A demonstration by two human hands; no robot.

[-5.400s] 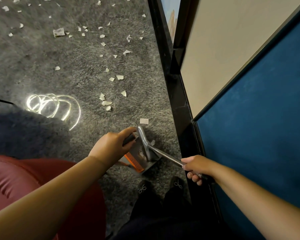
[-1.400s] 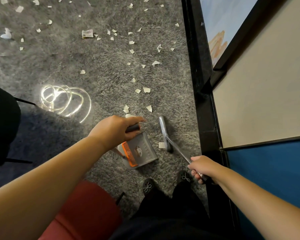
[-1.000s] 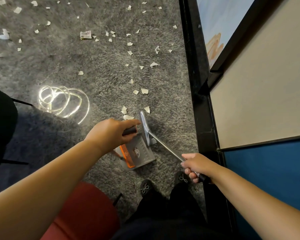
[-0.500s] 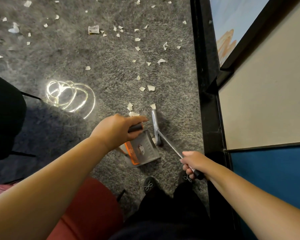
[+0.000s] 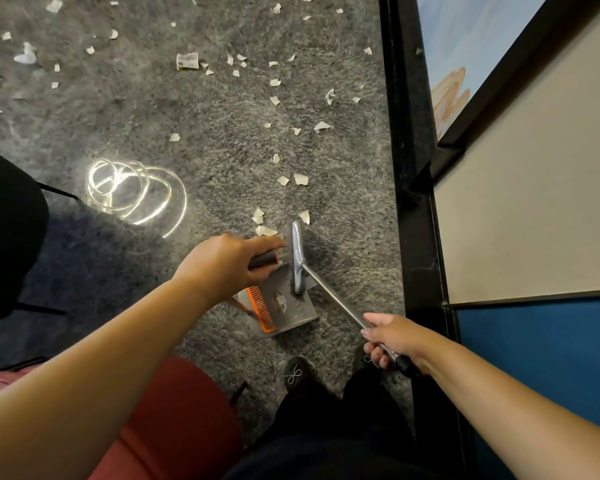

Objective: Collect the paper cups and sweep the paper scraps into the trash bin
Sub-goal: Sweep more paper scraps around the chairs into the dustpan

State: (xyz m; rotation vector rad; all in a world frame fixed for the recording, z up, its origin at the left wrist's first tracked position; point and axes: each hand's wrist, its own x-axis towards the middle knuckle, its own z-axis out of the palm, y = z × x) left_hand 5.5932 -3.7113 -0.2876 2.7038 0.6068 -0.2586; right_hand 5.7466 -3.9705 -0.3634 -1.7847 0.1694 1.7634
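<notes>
Paper scraps (image 5: 300, 179) lie scattered over the grey carpet (image 5: 194, 109), thickest toward the far side, with a few just beyond the broom head. Fingers of the left hand (image 5: 227, 263) are wrapped around the dark handle (image 5: 264, 259) of a grey dustpan (image 5: 284, 306), whose orange comb (image 5: 260, 308) runs along its left edge. Fingers of the right hand (image 5: 392, 341) are closed around the metal shaft of the broom (image 5: 333, 296), near its black grip end. The broom head (image 5: 298, 258) rests at the far edge of the dustpan, touching it. A larger crumpled piece (image 5: 187, 60) sits far off on the carpet. A red chair seat (image 5: 174, 410) shows at near left, a black frame (image 5: 409, 168) at the right.
</notes>
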